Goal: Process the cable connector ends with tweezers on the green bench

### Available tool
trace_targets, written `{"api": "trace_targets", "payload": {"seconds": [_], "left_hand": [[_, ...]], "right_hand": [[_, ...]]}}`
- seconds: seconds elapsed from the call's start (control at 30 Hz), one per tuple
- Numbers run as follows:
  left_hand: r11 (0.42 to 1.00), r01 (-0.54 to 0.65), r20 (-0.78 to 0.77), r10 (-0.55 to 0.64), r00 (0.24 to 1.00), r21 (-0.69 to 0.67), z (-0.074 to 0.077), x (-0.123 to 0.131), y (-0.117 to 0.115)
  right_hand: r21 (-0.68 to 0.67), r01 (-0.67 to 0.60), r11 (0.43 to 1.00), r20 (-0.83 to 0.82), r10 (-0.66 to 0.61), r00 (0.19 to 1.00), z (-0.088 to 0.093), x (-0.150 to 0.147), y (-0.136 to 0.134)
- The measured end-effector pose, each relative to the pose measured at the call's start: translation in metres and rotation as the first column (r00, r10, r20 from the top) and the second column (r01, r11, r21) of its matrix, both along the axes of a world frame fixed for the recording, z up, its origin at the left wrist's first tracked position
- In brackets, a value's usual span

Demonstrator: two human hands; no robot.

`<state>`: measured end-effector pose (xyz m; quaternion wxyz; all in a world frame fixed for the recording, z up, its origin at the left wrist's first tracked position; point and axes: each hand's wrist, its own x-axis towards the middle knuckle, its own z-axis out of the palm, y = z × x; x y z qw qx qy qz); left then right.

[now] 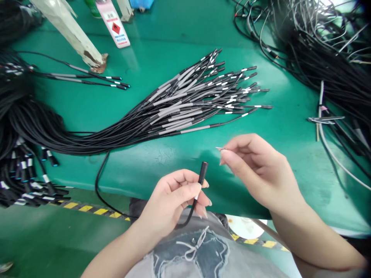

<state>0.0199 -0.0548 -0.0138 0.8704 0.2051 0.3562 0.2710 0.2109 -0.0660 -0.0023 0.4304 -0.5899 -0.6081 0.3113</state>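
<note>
My left hand holds a black cable end between thumb and fingers, its tip pointing up and away. A white band shows on the cable just below my thumb, and the cable bends down under my palm. My right hand is to the right, pinching a small, thin, pointed metallic piece between thumb and index finger. The piece and the cable end are apart. Beyond both hands lies a bundle of black cables with grey ribbed sleeves and white labels, its ends fanned out to the right.
A pink and white bottle stands at the back left beside a chipped pale post. More cable ends hang over the left edge. At the right lie tangled cables and metal tweezers on the green table.
</note>
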Motion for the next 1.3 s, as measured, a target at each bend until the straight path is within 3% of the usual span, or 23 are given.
{"api": "trace_targets", "payload": {"seconds": [0.17,0.37,0.57,0.73,0.97,1.07,1.2,1.3], "left_hand": [[1.000,0.010,0.023,-0.009,1.000,-0.011,-0.0004,0.0003,0.0003],[0.999,0.024,0.016,-0.024,1.000,-0.046,-0.0007,0.0018,-0.0003],[1.000,-0.003,0.016,0.003,1.000,-0.027,-0.0007,0.0002,-0.0010],[0.999,-0.031,0.000,0.031,1.000,0.010,-0.0028,0.0021,-0.0006],[0.986,0.013,-0.072,-0.001,0.997,0.169,-0.0045,0.0007,-0.0015],[0.980,0.015,-0.103,0.006,0.995,0.198,-0.0028,0.0004,-0.0013],[0.979,0.010,-0.127,0.016,0.992,0.203,-0.0021,0.0015,0.0003],[0.955,0.121,-0.240,-0.055,0.969,0.270,-0.0056,0.0071,0.0059]], "right_hand": [[-0.135,-0.149,0.980,-0.193,0.121,0.974,0.0022,-0.0044,-0.0014],[-0.127,-0.208,0.970,-0.172,0.185,0.968,0.0047,-0.0058,0.0010],[-0.165,-0.165,0.972,-0.258,0.119,0.959,0.0053,-0.0015,0.0008],[-0.244,-0.292,0.925,-0.371,0.189,0.909,0.0031,-0.0030,-0.0007],[-0.138,-0.372,0.918,-0.457,0.275,0.846,-0.0009,-0.0031,0.0012],[-0.127,-0.374,0.919,-0.495,0.268,0.827,-0.0012,-0.0031,0.0011],[-0.147,-0.319,0.936,-0.452,0.223,0.864,-0.0008,-0.0023,0.0016],[-0.157,-0.192,0.969,-0.330,0.132,0.935,-0.0003,0.0016,0.0028]]}}
